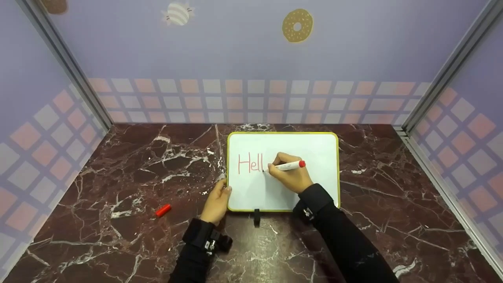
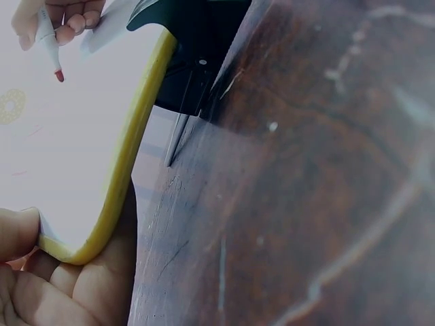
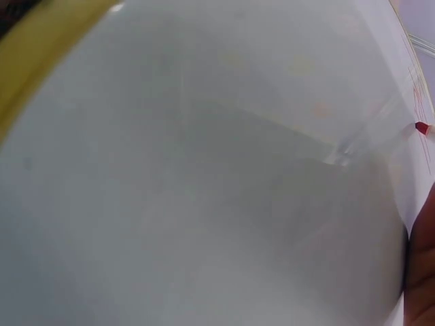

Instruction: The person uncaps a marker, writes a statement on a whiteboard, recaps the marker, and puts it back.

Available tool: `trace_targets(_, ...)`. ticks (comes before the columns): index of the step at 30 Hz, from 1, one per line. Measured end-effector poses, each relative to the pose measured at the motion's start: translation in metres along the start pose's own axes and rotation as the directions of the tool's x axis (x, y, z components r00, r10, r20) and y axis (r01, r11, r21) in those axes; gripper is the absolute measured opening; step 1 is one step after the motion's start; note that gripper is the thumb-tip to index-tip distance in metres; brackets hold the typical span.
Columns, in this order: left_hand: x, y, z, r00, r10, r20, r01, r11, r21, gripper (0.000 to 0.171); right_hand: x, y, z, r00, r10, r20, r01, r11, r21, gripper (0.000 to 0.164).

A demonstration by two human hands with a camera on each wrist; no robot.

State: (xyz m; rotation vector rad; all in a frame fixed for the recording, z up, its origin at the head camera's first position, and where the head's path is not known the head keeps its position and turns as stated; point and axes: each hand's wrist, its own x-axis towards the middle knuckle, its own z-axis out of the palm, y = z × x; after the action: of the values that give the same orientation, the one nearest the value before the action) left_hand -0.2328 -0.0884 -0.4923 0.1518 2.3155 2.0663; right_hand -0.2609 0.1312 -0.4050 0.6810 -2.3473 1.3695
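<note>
A whiteboard point(image 1: 251, 196) with a yellow rim stands on the marble-patterned table, and "Hell" is written on it in red. My right hand point(image 1: 294, 179) pinches a white marker point(image 1: 289, 166) with a red end, its tip at the foot of the last letter. At the board's lower left edge, my left hand point(image 1: 215, 202) grips the rim; the left wrist view shows the thumb in front and the fingers point(image 2: 102, 278) curled behind. In the right wrist view, the marker's red tip point(image 3: 423, 128) and part of the hand point(image 3: 421, 265) show at the right edge.
A red marker cap point(image 1: 163, 210) lies on the table point(image 1: 118, 236) to the left. Under the board's lower edge sits a black stand piece point(image 1: 257, 217). Patterned walls point(image 1: 251, 59) enclose the table at the back and both sides.
</note>
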Motion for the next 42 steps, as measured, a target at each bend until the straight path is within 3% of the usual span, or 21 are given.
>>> trace_targets(7,0.002,-0.002,0.0,1.0,0.001,0.0,-0.001,1.0,-0.012,0.037,-0.001,0.002,-0.001,1.0,-0.021,-0.003,0.021,1.0,0.015,0.018)
trace_targets(15,0.001,0.002,0.0,1.0,-0.002,-0.008,0.002,1.0,0.006,0.037,0.003,0.007,-0.006,0.999,-0.008,-0.05,0.014,0.992,0.129,0.016)
trace_targets(22,-0.001,0.005,0.001,1.0,-0.004,-0.008,0.004,1.0,0.007,0.038,0.005,0.01,-0.005,0.994,-0.026,-0.111,0.039,0.992,0.118,0.016)
trace_targets(33,-0.001,0.003,0.001,1.0,0.002,-0.023,-0.002,1.0,0.021,0.037,0.004,0.011,-0.001,0.99,-0.041,-0.134,0.049,0.997,0.062,0.016)
trace_targets(42,0.001,0.002,0.001,0.999,-0.018,-0.028,0.018,1.0,0.0,0.035,0.003,0.006,-0.001,0.996,-0.018,-0.086,0.022,0.999,0.039,0.017)
